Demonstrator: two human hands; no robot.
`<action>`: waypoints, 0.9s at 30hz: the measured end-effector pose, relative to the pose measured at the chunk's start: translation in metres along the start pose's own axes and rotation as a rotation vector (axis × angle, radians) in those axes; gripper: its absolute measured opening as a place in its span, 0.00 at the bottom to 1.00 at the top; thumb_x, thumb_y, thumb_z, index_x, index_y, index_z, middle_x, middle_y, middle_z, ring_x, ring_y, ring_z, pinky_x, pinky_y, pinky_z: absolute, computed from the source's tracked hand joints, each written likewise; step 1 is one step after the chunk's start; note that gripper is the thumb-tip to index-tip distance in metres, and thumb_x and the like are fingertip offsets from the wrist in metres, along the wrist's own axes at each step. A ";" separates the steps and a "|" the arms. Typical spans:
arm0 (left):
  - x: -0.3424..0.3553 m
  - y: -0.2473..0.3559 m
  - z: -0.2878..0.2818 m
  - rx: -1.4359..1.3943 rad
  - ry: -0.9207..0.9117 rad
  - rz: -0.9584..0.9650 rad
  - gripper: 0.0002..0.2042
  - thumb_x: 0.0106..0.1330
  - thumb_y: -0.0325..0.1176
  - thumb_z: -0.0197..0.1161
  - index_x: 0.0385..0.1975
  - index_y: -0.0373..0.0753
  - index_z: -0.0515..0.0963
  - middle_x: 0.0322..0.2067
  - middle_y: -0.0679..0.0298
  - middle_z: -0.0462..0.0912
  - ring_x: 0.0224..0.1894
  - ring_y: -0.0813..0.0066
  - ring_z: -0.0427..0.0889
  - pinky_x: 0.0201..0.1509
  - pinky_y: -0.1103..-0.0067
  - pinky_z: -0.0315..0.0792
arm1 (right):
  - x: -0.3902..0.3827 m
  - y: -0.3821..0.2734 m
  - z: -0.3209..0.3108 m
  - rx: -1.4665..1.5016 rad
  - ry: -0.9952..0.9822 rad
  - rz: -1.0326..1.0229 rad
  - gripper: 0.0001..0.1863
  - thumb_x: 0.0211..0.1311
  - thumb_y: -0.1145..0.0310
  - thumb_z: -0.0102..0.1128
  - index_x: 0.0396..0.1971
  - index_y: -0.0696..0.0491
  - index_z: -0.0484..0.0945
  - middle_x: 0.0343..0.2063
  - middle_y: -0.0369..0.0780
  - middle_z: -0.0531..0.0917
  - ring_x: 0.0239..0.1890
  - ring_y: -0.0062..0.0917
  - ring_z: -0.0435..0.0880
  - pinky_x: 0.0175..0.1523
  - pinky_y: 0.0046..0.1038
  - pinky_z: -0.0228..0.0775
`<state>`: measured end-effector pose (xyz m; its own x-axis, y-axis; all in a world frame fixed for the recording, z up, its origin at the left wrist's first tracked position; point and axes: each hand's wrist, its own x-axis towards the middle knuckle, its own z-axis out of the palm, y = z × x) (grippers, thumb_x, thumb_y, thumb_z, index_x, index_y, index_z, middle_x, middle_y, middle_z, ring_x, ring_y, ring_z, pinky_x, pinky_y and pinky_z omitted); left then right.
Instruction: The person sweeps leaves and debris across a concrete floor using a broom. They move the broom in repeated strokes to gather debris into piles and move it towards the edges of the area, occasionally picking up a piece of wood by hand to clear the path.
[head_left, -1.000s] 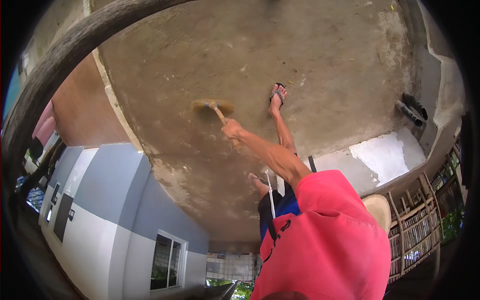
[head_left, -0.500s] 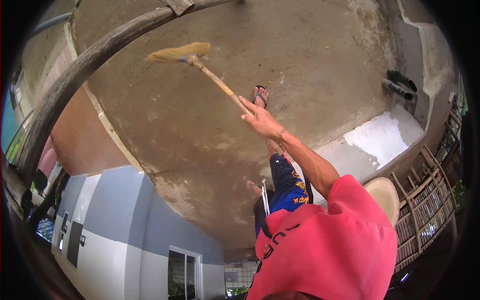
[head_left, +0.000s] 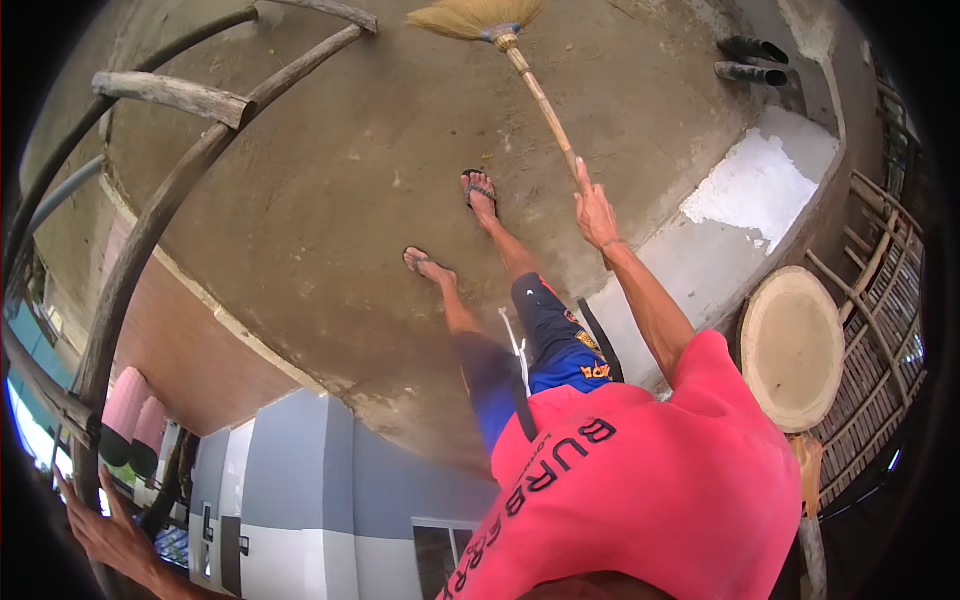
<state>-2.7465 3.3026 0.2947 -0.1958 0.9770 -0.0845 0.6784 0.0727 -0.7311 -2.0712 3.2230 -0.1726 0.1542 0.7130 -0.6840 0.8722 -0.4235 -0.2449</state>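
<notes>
In my right hand (head_left: 597,215) is a soft straw broom (head_left: 542,98), its fingers closed round the upper handle and one finger stretched along it. The fan of yellowish bristles lies far ahead on the concrete floor (head_left: 330,190), partly cut off by the picture's upper edge. A blue binding shows where bristles meet handle. At the lower left, my left hand (head_left: 112,535) is held up with its fingers spread, against or just in front of a rail of a rough wooden ladder (head_left: 140,240). Whether it presses on the wood I cannot tell.
A pair of dark boots (head_left: 752,62) stands by the low wall at the far right. Near my right side are a round wooden slab (head_left: 792,350) and a bamboo fence (head_left: 880,370). A grey-and-white house wall (head_left: 300,490) rises at lower left; white patches mark the ledge (head_left: 755,190).
The broom has swung right and farther ahead with my right hand. My left hand has come into view beside the ladder, and more of the ladder shows. Both my feet are now visible.
</notes>
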 end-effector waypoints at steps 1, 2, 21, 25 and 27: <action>-0.002 0.044 -0.017 -0.083 0.106 -0.008 0.25 0.66 0.46 0.59 0.61 0.43 0.69 0.58 0.57 0.73 0.57 0.56 0.72 0.61 0.65 0.64 | -0.039 0.029 -0.005 0.051 0.042 0.056 0.34 0.68 0.68 0.44 0.71 0.34 0.45 0.41 0.57 0.74 0.41 0.51 0.76 0.47 0.47 0.67; -0.005 0.095 -0.040 -0.159 0.211 -0.023 0.24 0.67 0.47 0.58 0.60 0.43 0.70 0.58 0.56 0.73 0.58 0.56 0.71 0.62 0.65 0.63 | -0.075 0.054 -0.001 0.070 0.098 0.074 0.35 0.66 0.70 0.45 0.71 0.38 0.46 0.39 0.57 0.75 0.41 0.51 0.77 0.48 0.46 0.68; 0.159 0.363 0.186 -0.061 -0.010 0.549 0.26 0.66 0.44 0.57 0.64 0.51 0.63 0.46 0.61 0.75 0.49 0.61 0.74 0.46 0.63 0.69 | 0.101 -0.197 0.030 1.555 -0.116 0.085 0.36 0.65 0.67 0.55 0.70 0.47 0.50 0.17 0.36 0.73 0.15 0.18 0.71 0.15 0.25 0.65; 0.153 0.384 0.178 -0.069 0.023 0.576 0.25 0.67 0.43 0.56 0.63 0.49 0.63 0.44 0.61 0.76 0.47 0.61 0.75 0.45 0.65 0.69 | 0.059 -0.165 0.017 0.914 0.429 -0.005 0.33 0.66 0.66 0.54 0.69 0.42 0.54 0.17 0.43 0.78 0.16 0.30 0.75 0.21 0.36 0.68; 0.153 0.383 0.176 -0.016 -0.006 0.573 0.25 0.67 0.43 0.56 0.63 0.47 0.63 0.43 0.61 0.76 0.46 0.61 0.75 0.45 0.65 0.69 | 0.002 -0.120 0.039 0.946 0.483 0.104 0.31 0.66 0.69 0.51 0.69 0.41 0.56 0.30 0.48 0.83 0.23 0.40 0.81 0.28 0.40 0.72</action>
<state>-2.6414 3.4443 -0.1169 0.2024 0.8600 -0.4685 0.6879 -0.4653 -0.5570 -2.1936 3.2535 -0.1712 0.5560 0.7064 -0.4380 0.1610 -0.6085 -0.7771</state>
